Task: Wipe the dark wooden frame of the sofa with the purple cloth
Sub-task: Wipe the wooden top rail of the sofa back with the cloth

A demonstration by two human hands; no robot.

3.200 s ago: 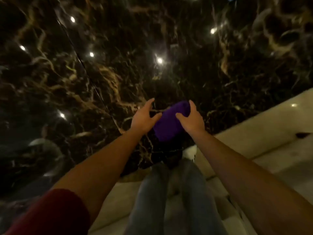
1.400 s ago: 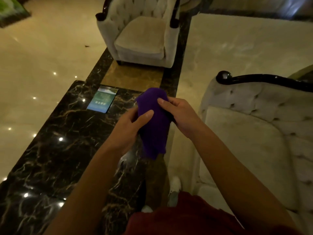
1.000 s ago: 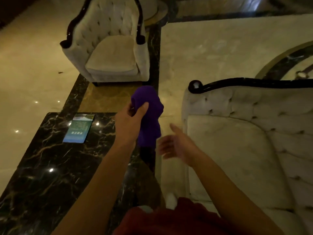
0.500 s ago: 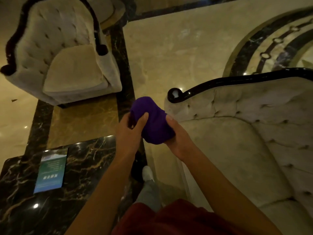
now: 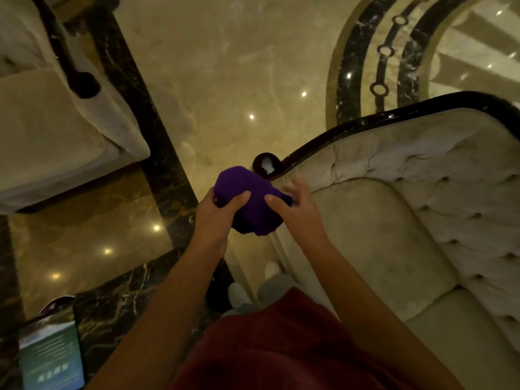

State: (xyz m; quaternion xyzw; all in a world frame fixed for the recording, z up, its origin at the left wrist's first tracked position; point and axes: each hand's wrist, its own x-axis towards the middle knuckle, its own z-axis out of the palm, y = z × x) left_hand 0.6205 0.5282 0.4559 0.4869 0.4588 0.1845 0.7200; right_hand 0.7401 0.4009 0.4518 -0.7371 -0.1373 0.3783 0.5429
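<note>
Bunching the cloth point(image 5: 250, 201), the left hand point(image 5: 213, 218) pinches its near side while the right hand point(image 5: 298, 212) touches it with a thumb, fingers spread loose. Just beyond the cloth curls the frame point(image 5: 365, 123), unwiped. With so light a hold, the wad may slip or skid off the glossy rail.

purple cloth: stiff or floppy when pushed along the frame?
Probably floppy: the purple cloth sits bunched between the left hand and right hand, its lower edge drooping. Likely light. It may slide readily on the glossy dark wooden frame.
</note>
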